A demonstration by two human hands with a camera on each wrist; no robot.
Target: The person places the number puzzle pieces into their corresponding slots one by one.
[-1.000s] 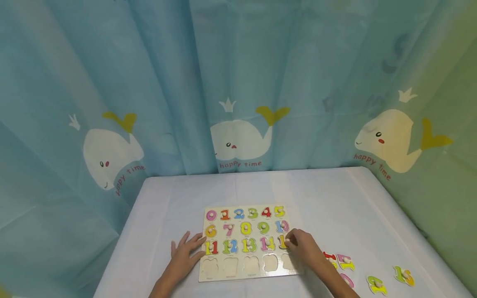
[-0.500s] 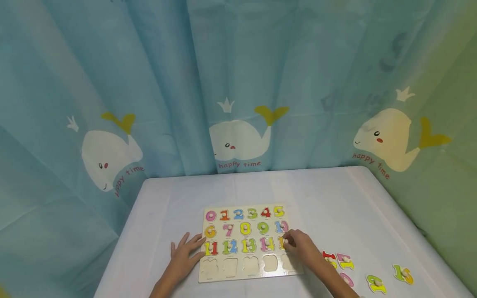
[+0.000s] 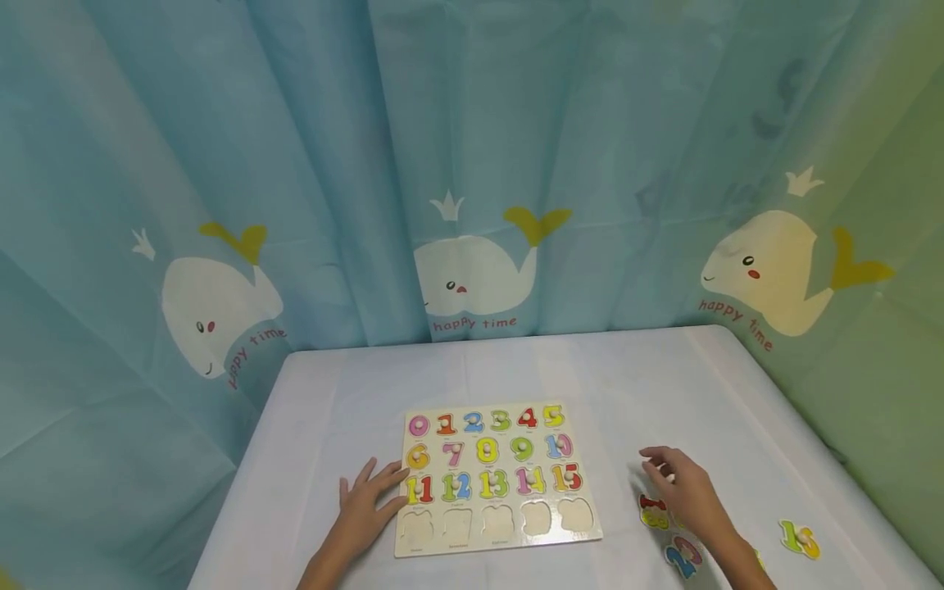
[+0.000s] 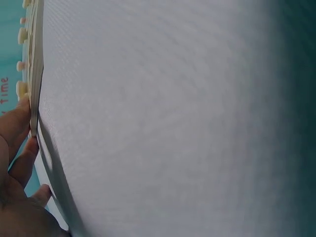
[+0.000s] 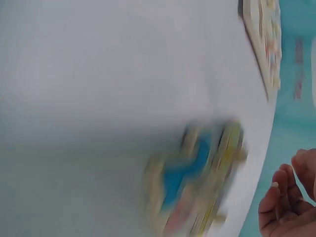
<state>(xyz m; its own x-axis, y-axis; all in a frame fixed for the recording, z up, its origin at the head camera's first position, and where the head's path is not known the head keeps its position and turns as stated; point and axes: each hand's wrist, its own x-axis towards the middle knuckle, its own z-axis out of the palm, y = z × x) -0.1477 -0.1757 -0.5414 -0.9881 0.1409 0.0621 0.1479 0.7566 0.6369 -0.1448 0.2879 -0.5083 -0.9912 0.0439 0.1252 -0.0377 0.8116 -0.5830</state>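
A wooden number puzzle board (image 3: 477,524) lies on the table, with knobbed number pieces filling its upper three rows and bare recesses along its bottom row. My left hand (image 3: 361,506) rests at the board's left edge with its fingers spread; in the left wrist view its fingertips (image 4: 23,106) touch that edge. The 15 piece (image 3: 567,478) sits in the third row at the right. My right hand (image 3: 686,487) holds nothing and hovers with loosely bent fingers over loose pieces: an 18 (image 3: 653,512) and a 20 (image 3: 683,556). Its hand and forearm partly cover others.
A loose 16 piece (image 3: 800,539) lies farther right on the white-covered table (image 3: 354,393). Behind the table hangs a blue curtain (image 3: 332,164) with printed whales. In the right wrist view the loose pieces (image 5: 185,175) are blurred.
The right hand has let go of the 15 piece in the third row and moved right, over the loose pieces. The left hand stays at the board's left edge.
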